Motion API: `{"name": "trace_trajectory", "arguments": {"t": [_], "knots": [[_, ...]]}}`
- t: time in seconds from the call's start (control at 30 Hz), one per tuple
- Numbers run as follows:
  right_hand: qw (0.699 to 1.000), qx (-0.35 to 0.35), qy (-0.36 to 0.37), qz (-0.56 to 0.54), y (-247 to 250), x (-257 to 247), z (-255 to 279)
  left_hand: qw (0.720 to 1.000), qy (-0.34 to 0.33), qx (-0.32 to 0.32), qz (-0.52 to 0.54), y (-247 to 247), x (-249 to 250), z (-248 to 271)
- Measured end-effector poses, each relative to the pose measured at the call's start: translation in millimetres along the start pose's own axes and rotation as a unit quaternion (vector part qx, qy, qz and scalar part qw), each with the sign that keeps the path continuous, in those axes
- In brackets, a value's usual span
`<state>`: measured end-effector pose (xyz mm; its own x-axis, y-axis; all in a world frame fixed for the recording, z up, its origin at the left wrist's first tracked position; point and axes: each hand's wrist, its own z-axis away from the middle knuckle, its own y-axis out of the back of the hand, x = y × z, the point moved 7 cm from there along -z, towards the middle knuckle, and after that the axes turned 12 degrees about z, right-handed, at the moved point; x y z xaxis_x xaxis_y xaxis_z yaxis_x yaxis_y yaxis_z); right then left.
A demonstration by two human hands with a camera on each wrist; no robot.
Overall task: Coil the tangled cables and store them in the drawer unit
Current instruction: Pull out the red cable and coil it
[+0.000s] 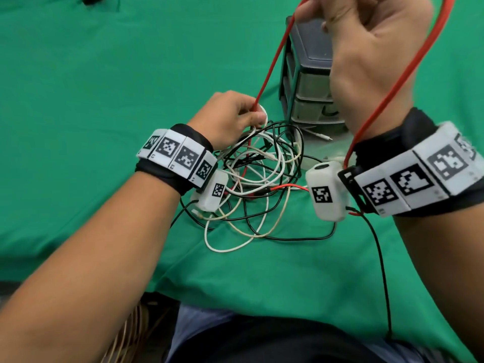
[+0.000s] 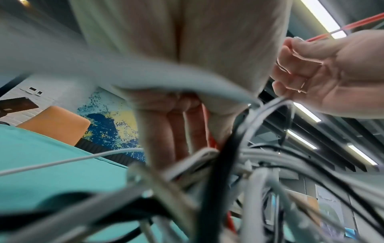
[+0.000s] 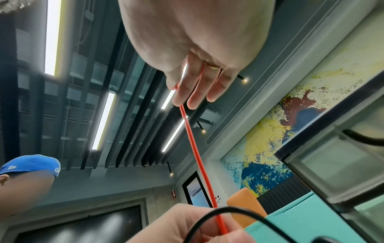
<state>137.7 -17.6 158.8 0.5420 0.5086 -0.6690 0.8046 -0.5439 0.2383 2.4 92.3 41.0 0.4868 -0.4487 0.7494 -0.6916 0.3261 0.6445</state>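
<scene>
A thin red cable [image 1: 272, 60] is running taut from the tangle up to the raised right hand [image 1: 372, 56], then looping over that hand and dropping down past the right wrist. The right hand is being held high above the table, its fingers [image 3: 182, 92] pinching the red cable near the top, as the right wrist view is showing. The left hand [image 1: 230, 116] is sitting low at the far edge of the tangle, its fingers curled and gripping the same red cable where it is leaving the heap; a white loop is lying just under those fingers. The tangled heap of white, cream and black cables [image 1: 262, 184] is lying on the green cloth-covered table [image 1: 104, 87], between the two forearms, with another short stretch of red showing inside it. Just behind the heap, a small dark grey plastic drawer unit [image 1: 309, 82] with translucent drawers is standing upright, partly hidden by the right hand; whether its drawers are pulled out is hard to tell. Both wrists are wearing black bands with black-and-white patterned marker tiles [image 1: 180, 157] and small white camera boxes [image 1: 326, 191].
</scene>
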Motion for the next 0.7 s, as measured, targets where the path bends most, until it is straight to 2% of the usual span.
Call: {"name": "trace_trajectory", "arguments": {"t": [0.1, 0.17, 0.23, 0.27, 0.37, 0.53, 0.63, 0.7], "knots": [[0.999, -0.013, -0.03, 0.043, -9, 23, -2, 0.998, -0.018, 0.048, 0.021, 5, 5, 2], [0.988, -0.112, -0.086, 0.058, -35, 44, 10, 0.997, -0.042, 0.061, 0.034, 7, 10, 0], [0.957, -0.217, -0.146, 0.125, -59, 66, 33, 0.995, -0.059, 0.069, 0.04, 8, 14, -3], [0.941, -0.244, -0.167, 0.162, -65, 75, 43, 0.995, -0.06, 0.074, 0.04, 9, 15, -4], [0.921, -0.257, -0.206, 0.209, -66, 91, 54, 0.994, -0.053, 0.093, 0.037, 16, 15, -5], [0.902, -0.31, -0.174, 0.243, -70, 87, 57, 0.989, -0.055, 0.12, 0.065, 27, 17, -6], [0.904, -0.323, -0.157, 0.232, -75, 88, 65, 0.979, -0.065, 0.16, 0.109, 41, 25, -7], [0.892, -0.341, -0.152, 0.254, -78, 92, 70, 0.972, -0.077, 0.186, 0.124, 54, 36, -7]]}}
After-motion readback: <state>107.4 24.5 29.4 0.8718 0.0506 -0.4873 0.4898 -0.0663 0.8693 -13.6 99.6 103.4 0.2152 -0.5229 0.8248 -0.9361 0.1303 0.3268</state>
